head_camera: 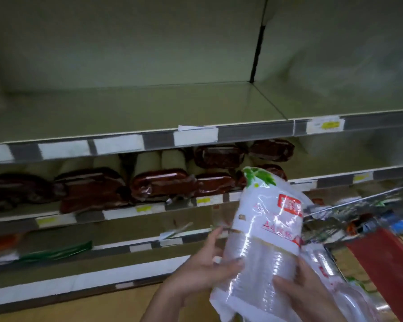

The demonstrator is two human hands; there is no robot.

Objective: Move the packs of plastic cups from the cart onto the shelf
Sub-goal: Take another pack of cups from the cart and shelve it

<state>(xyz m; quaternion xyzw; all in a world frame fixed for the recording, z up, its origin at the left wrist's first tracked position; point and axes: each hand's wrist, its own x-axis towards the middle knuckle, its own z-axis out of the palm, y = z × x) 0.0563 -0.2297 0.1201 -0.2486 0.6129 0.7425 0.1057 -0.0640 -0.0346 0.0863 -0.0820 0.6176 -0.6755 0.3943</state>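
A pack of clear plastic cups (263, 231) in a white wrapper with red lettering and a green top stands nearly upright at lower right. My left hand (203, 268) grips its left side and my right hand (305, 289) holds its lower right. A second pack of cups (340, 291) lies under my right hand. The wire cart (349, 219) is at the right, with several packs inside. The broad shelf (149, 110) above is bare.
The shelf below holds dark red wrapped packs (91, 189) and tan rolls (172, 159). Price-label strips (116, 145) run along the shelf edges. A red flap (386, 259) hangs on the cart. The lower shelves hold green and orange packs (56, 252).
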